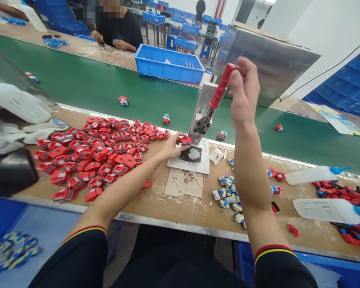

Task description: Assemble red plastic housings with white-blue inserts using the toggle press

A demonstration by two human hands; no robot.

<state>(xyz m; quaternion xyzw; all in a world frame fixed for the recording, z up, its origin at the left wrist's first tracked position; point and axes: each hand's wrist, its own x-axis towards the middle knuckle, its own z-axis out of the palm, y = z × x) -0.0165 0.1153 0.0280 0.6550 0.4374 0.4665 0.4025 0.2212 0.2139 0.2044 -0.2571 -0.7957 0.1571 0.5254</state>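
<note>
My right hand is raised and closed around the red handle of a small metal toggle press. The press stands on a white base plate that carries a dark fixture with a heart-shaped recess. My left hand pinches a small red part right at the foot of the press, just above the fixture. A big heap of the same red parts lies to the left of that hand.
Small blue-and-white pieces lie below my right forearm. A green conveyor belt runs behind, carrying a few parts. A blue crate and a seated person are across it. Glue bottles and more red parts lie right.
</note>
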